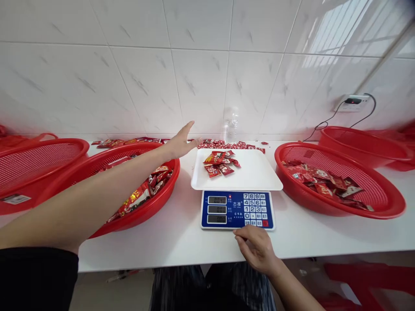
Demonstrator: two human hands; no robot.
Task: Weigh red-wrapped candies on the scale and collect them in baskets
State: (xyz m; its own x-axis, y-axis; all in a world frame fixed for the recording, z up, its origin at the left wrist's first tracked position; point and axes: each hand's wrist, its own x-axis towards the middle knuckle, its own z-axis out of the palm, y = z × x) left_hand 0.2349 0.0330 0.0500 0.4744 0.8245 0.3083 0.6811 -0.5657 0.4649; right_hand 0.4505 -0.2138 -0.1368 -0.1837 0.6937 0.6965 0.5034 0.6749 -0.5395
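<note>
My left hand (181, 142) reaches over the left red basket (175, 177), thumb and fingers spread, holding nothing. It is just left of the white weighing tray (256, 168), on which a small pile of red snack packets (220, 163) lies. Under the tray, the blue front panel of the digital scale (237, 210) shows lit readouts and a keypad. My right hand (256, 248) rests at the scale's front edge with its fingers curled in; no item shows in it. More packets (139, 196) fill the left basket, partly hidden by my left forearm.
At the right stands a red basket (389, 207) with packets (324, 181) in it. Red baskets (363, 144) (42, 151) stand farther out on both sides. Along the wall lie loose packets (223, 144) and a clear plastic bottle (231, 125). A cord (324, 125) runs from a wall socket (352, 103).
</note>
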